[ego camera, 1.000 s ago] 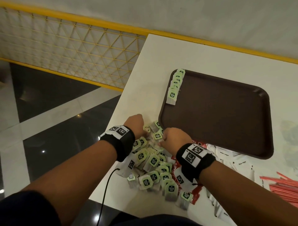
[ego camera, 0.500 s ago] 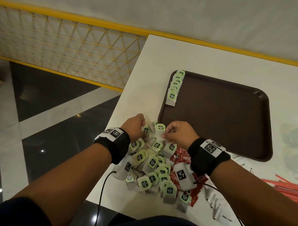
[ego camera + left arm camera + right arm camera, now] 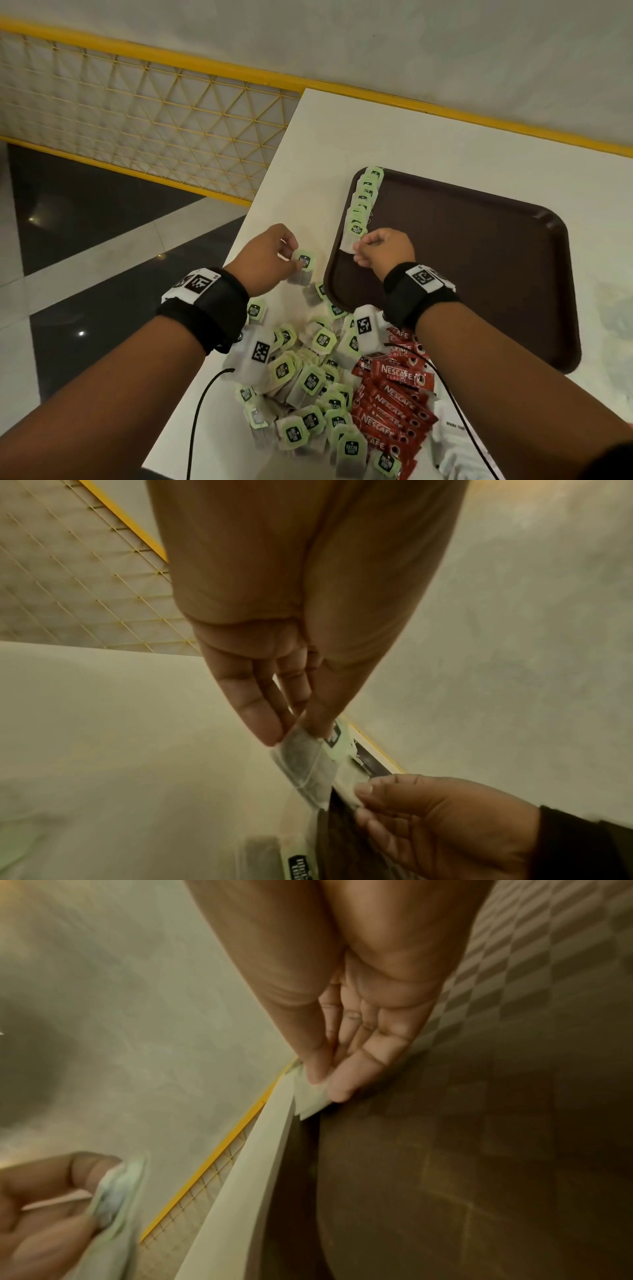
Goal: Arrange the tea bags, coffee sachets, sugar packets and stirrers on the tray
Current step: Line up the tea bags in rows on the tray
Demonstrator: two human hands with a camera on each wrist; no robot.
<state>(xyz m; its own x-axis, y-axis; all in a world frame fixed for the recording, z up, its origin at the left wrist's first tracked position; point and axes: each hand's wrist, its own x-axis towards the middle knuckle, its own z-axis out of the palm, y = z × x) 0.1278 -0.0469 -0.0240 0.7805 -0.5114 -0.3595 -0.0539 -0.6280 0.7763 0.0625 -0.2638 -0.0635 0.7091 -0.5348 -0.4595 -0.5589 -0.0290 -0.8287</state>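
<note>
A brown tray (image 3: 479,260) lies on the white table, with a row of green-tagged tea bags (image 3: 364,198) along its left rim. My left hand (image 3: 293,255) pinches one tea bag (image 3: 304,263) just left of the tray; the left wrist view shows the bag (image 3: 303,764) between thumb and fingers. My right hand (image 3: 356,248) pinches another tea bag (image 3: 347,242) at the near end of the row, over the tray's left edge; that bag (image 3: 313,1096) shows in the right wrist view. A loose pile of tea bags (image 3: 308,377) lies under my forearms.
Red coffee sachets (image 3: 394,401) lie right of the pile, white sugar packets (image 3: 452,431) beyond them. The table's left edge (image 3: 239,240) drops to a dark floor. A yellow mesh railing (image 3: 137,130) stands on the left. Cables run from my wristbands.
Both hands have lifted out of the pile and moved away from me, each with a tea bag. The right hand has reached the near end of the row on the tray.
</note>
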